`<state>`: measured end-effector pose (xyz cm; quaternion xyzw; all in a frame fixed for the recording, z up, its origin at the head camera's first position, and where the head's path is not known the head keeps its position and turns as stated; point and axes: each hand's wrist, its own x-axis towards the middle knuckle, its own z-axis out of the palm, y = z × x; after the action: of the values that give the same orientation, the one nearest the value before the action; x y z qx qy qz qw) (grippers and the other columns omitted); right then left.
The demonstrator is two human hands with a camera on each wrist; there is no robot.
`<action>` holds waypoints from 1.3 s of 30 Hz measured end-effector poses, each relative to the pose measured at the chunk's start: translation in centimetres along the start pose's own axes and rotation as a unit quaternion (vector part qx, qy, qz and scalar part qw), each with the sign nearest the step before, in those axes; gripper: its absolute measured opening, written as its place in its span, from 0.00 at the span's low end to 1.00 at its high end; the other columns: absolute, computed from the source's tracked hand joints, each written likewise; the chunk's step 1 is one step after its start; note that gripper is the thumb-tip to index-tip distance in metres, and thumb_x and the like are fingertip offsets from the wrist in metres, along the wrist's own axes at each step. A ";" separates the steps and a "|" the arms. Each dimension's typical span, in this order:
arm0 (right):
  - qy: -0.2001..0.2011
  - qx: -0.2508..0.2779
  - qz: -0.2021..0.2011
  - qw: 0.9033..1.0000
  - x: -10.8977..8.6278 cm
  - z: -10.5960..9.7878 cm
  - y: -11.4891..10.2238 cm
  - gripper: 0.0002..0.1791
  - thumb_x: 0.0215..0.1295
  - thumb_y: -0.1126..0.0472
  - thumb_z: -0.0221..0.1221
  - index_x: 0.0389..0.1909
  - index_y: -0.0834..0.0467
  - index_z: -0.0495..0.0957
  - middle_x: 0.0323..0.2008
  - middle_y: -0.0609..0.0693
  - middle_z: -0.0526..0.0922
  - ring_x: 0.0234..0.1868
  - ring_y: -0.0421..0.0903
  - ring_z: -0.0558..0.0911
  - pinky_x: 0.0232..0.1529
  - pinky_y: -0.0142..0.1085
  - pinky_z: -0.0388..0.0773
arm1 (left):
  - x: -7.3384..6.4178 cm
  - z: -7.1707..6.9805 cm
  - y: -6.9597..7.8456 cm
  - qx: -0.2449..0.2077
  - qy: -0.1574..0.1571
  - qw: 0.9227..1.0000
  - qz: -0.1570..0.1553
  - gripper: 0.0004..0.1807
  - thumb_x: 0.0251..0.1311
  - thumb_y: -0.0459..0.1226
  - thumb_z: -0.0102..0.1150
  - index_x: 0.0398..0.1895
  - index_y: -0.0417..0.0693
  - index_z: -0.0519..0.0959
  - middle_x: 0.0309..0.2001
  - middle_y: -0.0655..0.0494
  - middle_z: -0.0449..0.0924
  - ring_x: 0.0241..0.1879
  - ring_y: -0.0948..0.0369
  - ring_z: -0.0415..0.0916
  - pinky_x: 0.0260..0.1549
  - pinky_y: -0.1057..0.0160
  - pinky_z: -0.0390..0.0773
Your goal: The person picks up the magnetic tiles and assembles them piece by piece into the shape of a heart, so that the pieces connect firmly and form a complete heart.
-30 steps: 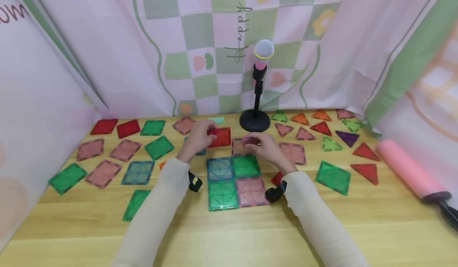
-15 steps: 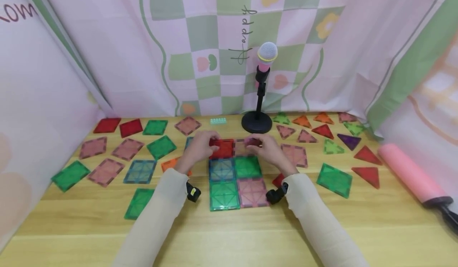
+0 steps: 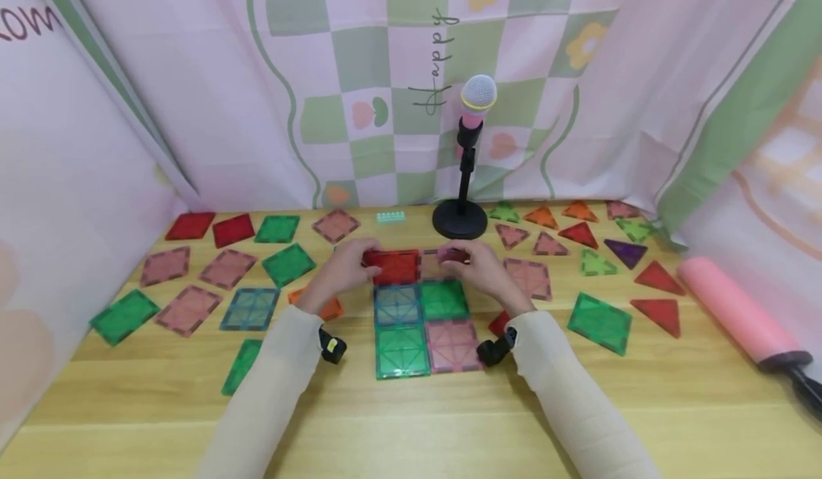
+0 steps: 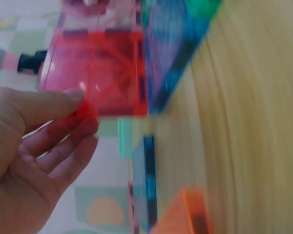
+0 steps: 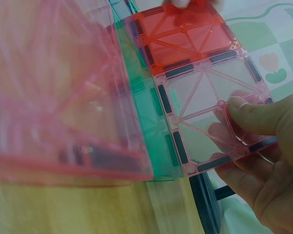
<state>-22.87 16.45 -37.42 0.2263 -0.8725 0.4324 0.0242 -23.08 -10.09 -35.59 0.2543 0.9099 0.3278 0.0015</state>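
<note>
My left hand [image 3: 343,268] pinches the left edge of a red square magnetic tile [image 3: 396,268], thumb in front and fingers behind. This tile stands up along the back of the blue square tile [image 3: 397,304]. Beside it, my right hand [image 3: 483,265] pinches a clear pink square tile [image 5: 190,109] by its right side. The red and pink tiles meet edge to edge in the right wrist view. The pink tile is behind a green square tile [image 3: 444,299]. A green [image 3: 401,350] and a pink square tile [image 3: 452,345] complete the front row of this block.
Loose square tiles, such as a blue one [image 3: 249,309], spread across the left. Triangular tiles, including a purple one [image 3: 625,253], lie to the right. A microphone stand [image 3: 459,218] rises behind the hands, and a pink cylinder [image 3: 738,311] with a black handle lies far right.
The red tile has come down and toward me, to the back edge of the blue tile beside the pink one. My left hand has since shifted slightly left; the right hand has stayed put.
</note>
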 end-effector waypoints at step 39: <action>-0.003 0.016 0.000 1.000 -0.1 0.1 0.1 0.11 0.62 0.66 0.61 0.45 0.65 0.80 0.41 0.61 0.84 0.43 0.54 0.83 0.40 0.40 0.81 | 2.2 -1.8 -4.0 0.086 -0.134 0.985 -0.068 0.40 0.50 0.40 0.71 0.66 0.41 0.64 0.65 0.44 0.68 0.62 0.49 0.67 0.61 0.48 0.68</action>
<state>-22.80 16.46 -37.58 0.2276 -0.8656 0.4457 0.0177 -27.21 -12.79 -36.18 0.2328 0.9414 0.2106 0.1236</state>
